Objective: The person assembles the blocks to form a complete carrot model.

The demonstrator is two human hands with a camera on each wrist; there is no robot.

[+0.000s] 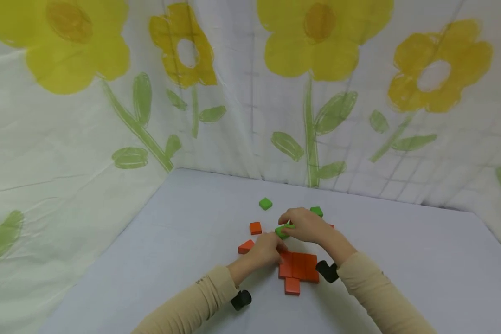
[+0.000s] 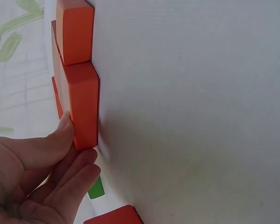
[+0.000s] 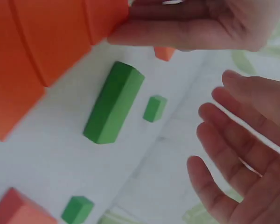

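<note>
Several orange-red blocks (image 1: 305,266) lie side by side on the table, with a small square red block (image 1: 292,286) against their near edge. My left hand (image 1: 264,250) is at the far left corner of this group. In the left wrist view its thumb and fingers pinch the end of a red block (image 2: 85,107). A long green block (image 3: 113,105) lies just beyond the group. Over it hovers my right hand (image 1: 306,225); in the right wrist view that hand (image 3: 245,149) has its fingers spread, holding nothing, apart from the green block.
A red triangular block (image 1: 245,247) and a small orange square block (image 1: 255,228) lie left of the group. Farther back are two small green blocks, one left (image 1: 265,203) and one right (image 1: 316,211). A flower-painted cloth (image 1: 234,139) hangs behind the white table (image 1: 421,269).
</note>
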